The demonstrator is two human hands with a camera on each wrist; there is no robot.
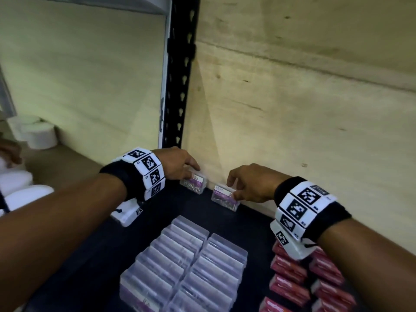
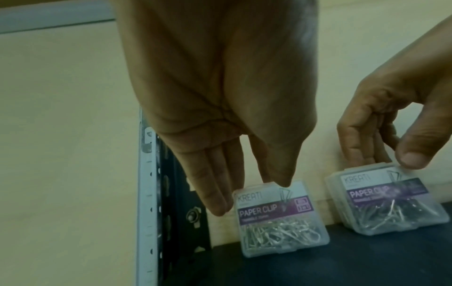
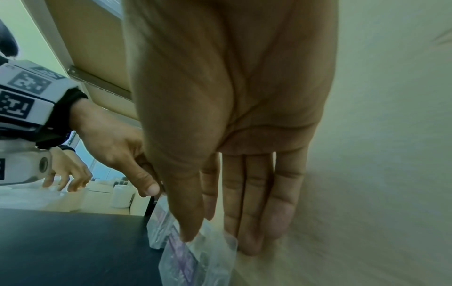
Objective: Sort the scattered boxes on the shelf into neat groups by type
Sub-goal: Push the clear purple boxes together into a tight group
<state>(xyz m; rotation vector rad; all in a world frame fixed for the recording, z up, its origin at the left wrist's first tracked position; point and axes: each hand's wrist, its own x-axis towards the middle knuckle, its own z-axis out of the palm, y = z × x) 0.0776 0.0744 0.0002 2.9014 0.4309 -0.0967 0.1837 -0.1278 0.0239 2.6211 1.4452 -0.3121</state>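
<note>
Two clear paper clip boxes with purple labels lean against the back panel at the rear of the dark shelf (image 1: 90,255). My left hand (image 1: 193,173) holds the left box (image 1: 195,185) by its top edge, thumb in front and fingers at its left side. In the left wrist view that hand (image 2: 249,195) is on the same box (image 2: 278,222). My right hand (image 1: 233,190) pinches the top of the right box (image 1: 225,198), thumb on the front and fingers behind it. The right box (image 2: 386,199) is tilted. In the right wrist view my right hand (image 3: 220,241) shows the same pinch.
Two neat rows of clear boxes (image 1: 186,266) fill the shelf's middle front. Red boxes (image 1: 290,280) lie in rows at the right, under my right wrist. A black slotted upright (image 1: 177,86) stands just left of the left box. White rolls (image 1: 38,134) and another person's hand (image 1: 11,152) are at far left.
</note>
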